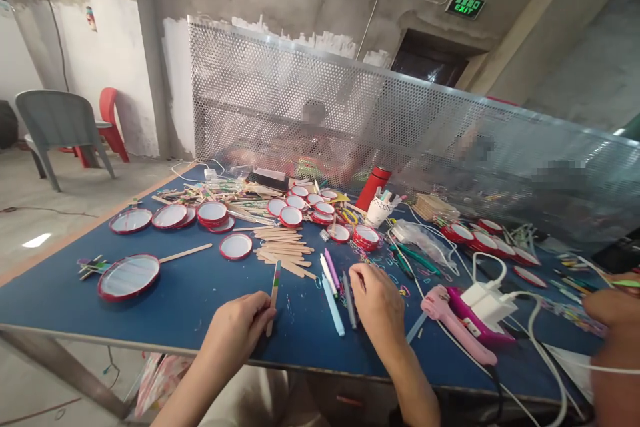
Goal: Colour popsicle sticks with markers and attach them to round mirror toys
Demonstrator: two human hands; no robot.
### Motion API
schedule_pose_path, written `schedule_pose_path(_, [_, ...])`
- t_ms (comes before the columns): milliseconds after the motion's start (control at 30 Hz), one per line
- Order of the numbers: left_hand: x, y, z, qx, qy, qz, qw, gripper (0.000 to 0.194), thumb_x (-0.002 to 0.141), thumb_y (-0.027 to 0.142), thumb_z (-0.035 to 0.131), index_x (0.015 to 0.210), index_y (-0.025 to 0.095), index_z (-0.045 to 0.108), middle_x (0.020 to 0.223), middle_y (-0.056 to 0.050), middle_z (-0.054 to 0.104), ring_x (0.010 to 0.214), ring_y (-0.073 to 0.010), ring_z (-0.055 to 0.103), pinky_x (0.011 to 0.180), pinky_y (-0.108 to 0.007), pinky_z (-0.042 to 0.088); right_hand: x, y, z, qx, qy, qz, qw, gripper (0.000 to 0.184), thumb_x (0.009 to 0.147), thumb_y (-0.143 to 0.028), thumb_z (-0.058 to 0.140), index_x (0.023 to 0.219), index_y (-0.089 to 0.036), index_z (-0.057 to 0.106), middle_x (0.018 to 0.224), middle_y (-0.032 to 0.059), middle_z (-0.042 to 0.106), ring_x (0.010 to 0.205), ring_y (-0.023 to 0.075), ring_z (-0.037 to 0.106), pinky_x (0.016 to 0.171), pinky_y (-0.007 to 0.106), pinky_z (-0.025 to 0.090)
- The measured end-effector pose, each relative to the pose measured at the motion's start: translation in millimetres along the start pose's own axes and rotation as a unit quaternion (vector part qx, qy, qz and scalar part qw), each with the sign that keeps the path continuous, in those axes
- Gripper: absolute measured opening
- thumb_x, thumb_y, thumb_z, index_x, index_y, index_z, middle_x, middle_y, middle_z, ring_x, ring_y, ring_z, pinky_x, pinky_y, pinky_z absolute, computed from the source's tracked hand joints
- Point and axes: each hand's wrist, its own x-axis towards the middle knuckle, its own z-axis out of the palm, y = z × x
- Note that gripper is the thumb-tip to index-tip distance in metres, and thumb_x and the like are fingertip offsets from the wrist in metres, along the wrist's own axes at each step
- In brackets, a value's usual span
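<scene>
Close up, the left hand (243, 323) pinches a wood stick (277, 277) above the blue table (190, 307). The right hand (380, 300) curls beside some pens (333, 305); I cannot tell if it holds anything. Holding the stick seems the step now, and moving it calls for a soft pinch

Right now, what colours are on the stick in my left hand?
The stick is pale wood, green and purple near the top; head view.

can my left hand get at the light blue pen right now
Probably yes: the pen lies close by, with mostly bare blue tabletop between it and the left hand. But those fingers are pinching a colour-marked wooden stick, which would likely hamper the grip.
</scene>
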Motion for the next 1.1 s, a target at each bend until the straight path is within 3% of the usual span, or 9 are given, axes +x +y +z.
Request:
schedule_pose_path(200, [12.5,-0.9,-10.1,-0.092,-0.09,-0.057,0.99,0.025,0.092,0.036,0.044,0.069,0.026,0.05,0.046,0.008,0.057,0.048,-0.0164,0.065,0.059,-0.023,0.045,44.5,-13.3,11.3,-0.009,-0.11,0.003,0.994,0.015,0.091,-0.024,0.065,0.079,-0.019,0.073,0.092,0.0113,0.076,0.093,0.0248,0.07,0.079,0.03,0.043])
schedule_pose_path(433, [10.2,3.1,-10.9,-0.089,-0.071,-0.054,0.992,0.024,0.091,0.032,0.048,0.068,0.025,0.051,0.047,0.008,0.057,0.046,-0.0145,0.063,0.058,-0.022,0.044,51.0,-13.9,27.2,0.052,-0.141,0.087,0.985,0.011,0.078,-0.02,0.066,0.069,-0.019,0.07,0.081,0.0121,0.075,0.08,0.0265,0.071,0.066,0.03,0.041])
schedule_pose_path(533, [7.9,2.7,-9.8,-0.088,-0.058,-0.047,0.993,0.024,0.091,0.03,0.049,0.067,0.025,0.051,0.056,0.006,0.064,0.046,-0.0133,0.06,0.057,-0.022,0.044,48.9,-10.7,20.6,0.112,-0.097,0.118,0.982,0.011,0.082,-0.027,0.061,0.079,-0.02,0.069,0.08,0.0103,0.076,0.077,0.0247,0.07,0.063,0.029,0.041])
schedule_pose_path(700, [2.6,3.5,-7.3,-0.076,-0.03,-0.033,0.996,0.023,0.091,0.024,0.047,0.068,0.025,0.048,0.06,0.005,0.068,0.046,-0.0129,0.057,0.055,-0.021,0.043,28.1,-22.1,2.7,0.275,-0.013,0.107,0.955,0.037,0.095,-0.039,0.045,0.121,-0.017,0.057,0.082,0.0064,0.075,0.068,0.0197,0.069,0.062,0.029,0.049])
schedule_pose_path(767, [0.5,4.9,-6.8,-0.07,-0.023,-0.029,0.997,0.022,0.091,0.023,0.046,0.069,0.026,0.047,0.061,0.005,0.068,0.045,-0.0132,0.055,0.055,-0.022,0.042,9.0,-33.5,-1.4,0.408,0.017,0.097,0.908,0.036,0.096,-0.047,0.047,0.114,-0.019,0.058,0.075,0.0026,0.071,0.059,0.0176,0.065,0.057,0.028,0.05])
schedule_pose_path(833, [-0.8,5.7,-6.7,-0.064,-0.017,-0.021,0.998,0.022,0.091,0.023,0.044,0.069,0.026,0.044,0.063,0.005,0.068,0.045,-0.0134,0.054,0.056,-0.023,0.042,-13.9,-44.0,-3.1,0.529,0.066,0.101,0.84,0.031,0.092,-0.05,0.058,0.099,-0.021,0.062,0.069,0.0003,0.068,0.055,0.0162,0.062,0.053,0.027,0.05])
schedule_pose_path(900, [-0.9,4.9,-6.4,-0.059,-0.012,-0.01,0.998,0.023,0.091,0.025,0.042,0.069,0.027,0.042,0.063,0.004,0.066,0.048,-0.0144,0.054,0.057,-0.024,0.04,-36.1,-48.3,-2.6,0.558,0.139,0.126,0.809,0.029,0.09,-0.049,0.063,0.095,-0.021,0.063,0.067,-0.0009,0.066,0.056,0.0155,0.061,0.054,0.027,0.05])
schedule_pose_path(1000, [1.4,0.8,-5.0,-0.045,-0.003,0.008,0.999,0.023,0.092,0.029,0.039,0.069,0.027,0.039,0.062,0.003,0.062,0.052,-0.0164,0.054,0.058,-0.025,0.038,-61.0,-37.6,0.6,0.526,0.217,0.18,0.802,0.03,0.093,-0.049,0.062,0.1,-0.02,0.063,0.072,0.001,0.069,0.062,0.0166,0.066,0.059,0.029,0.052])
schedule_pose_path(1100, [3.9,-3.1,-3.7,-0.034,-0.009,0.013,0.999,0.025,0.093,0.035,0.036,0.07,0.028,0.038,0.06,0.004,0.059,0.052,-0.0168,0.053,0.058,-0.026,0.038,-74.6,-13.8,4.2,0.473,0.211,0.23,0.824,0.041,0.09,-0.057,0.062,0.105,-0.019,0.06,0.072,0.0036,0.072,0.063,0.0202,0.069,0.058,0.03,0.052])
